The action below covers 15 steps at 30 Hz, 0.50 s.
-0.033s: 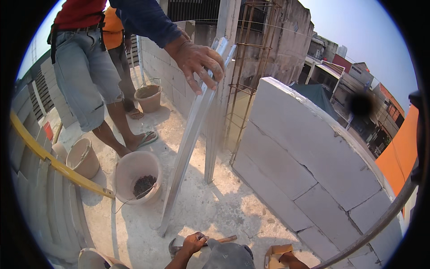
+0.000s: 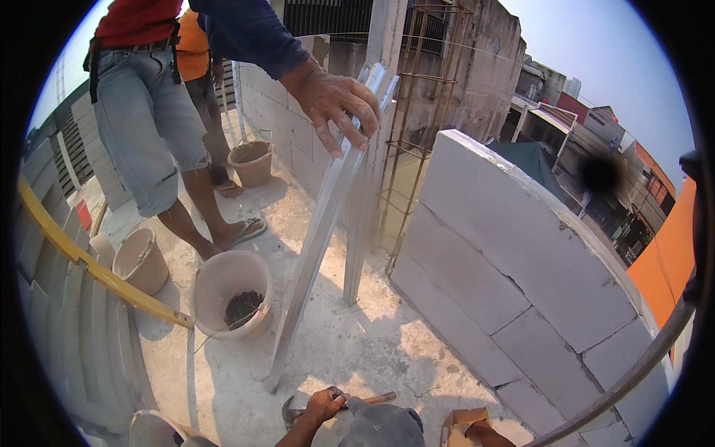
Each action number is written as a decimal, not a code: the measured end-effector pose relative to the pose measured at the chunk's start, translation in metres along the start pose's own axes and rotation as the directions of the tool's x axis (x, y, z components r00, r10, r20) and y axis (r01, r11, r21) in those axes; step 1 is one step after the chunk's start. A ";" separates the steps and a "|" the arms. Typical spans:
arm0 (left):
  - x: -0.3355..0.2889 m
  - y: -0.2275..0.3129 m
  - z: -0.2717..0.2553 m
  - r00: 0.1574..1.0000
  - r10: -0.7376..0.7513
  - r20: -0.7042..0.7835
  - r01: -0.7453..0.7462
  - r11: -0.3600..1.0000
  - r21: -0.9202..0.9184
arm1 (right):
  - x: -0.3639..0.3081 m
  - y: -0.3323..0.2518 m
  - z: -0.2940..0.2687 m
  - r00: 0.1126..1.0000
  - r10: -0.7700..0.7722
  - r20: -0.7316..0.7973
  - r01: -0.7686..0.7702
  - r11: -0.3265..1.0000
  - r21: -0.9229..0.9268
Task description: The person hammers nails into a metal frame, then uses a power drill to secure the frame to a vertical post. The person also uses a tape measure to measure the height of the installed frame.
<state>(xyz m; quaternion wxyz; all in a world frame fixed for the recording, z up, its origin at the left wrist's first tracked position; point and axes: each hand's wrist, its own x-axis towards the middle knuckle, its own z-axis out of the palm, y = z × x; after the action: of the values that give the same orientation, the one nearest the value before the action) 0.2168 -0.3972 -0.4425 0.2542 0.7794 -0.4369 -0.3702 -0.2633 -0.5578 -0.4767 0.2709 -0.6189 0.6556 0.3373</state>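
My left hand (image 2: pixel 325 404) is closed at the lower middle, thumb and fingers pinched together; what they hold is too small to make out. A claw hammer (image 2: pixel 380 398) with a wooden handle lies behind it, partly hidden by the hand and my grey-clad knee (image 2: pixel 383 426); whether my hand touches it I cannot tell. My right hand (image 2: pixel 484 432) reaches into a small open cardboard box (image 2: pixel 454 426), its fingers hidden inside. Ahead, a co-worker's hand (image 2: pixel 342 108) rests on the top of two metal channel profiles (image 2: pixel 316 249), which stand on the floor.
A low wall of pale blocks (image 2: pixel 514 290) runs along the right, near a rebar cage (image 2: pixel 417 112). Buckets stand to the left, one (image 2: pixel 216 287) with dark bits inside. Beside them are a yellow spirit level (image 2: pixel 112 287) and stacked blocks (image 2: pixel 82 350). A co-worker in denim shorts (image 2: pixel 141 127) stands behind.
The whole view has shifted very slightly. The co-worker's hand and the tops of the metal profiles sit a little further right. My left hand keeps its pose.
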 end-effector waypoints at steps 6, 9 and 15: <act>-0.008 -0.031 0.015 0.995 -0.098 0.028 0.097 0.994 0.054 | -0.001 -0.024 -0.025 0.999 0.026 -0.024 -0.026 1.000 -0.015; -0.009 -0.035 0.012 0.990 -0.137 0.036 0.137 0.990 0.016 | -0.006 -0.029 -0.031 0.999 0.032 -0.031 -0.033 0.999 -0.019; 0.005 -0.035 -0.001 0.994 -0.106 -0.032 0.105 0.994 -0.023 | -0.015 -0.037 -0.038 0.999 0.036 -0.041 -0.037 0.999 -0.028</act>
<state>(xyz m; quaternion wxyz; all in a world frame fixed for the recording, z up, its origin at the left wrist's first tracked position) 0.2366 -0.3839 -0.4689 0.2497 0.8048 -0.3869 -0.3745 -0.2231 -0.5779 -0.4453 0.2427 -0.6174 0.6672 0.3390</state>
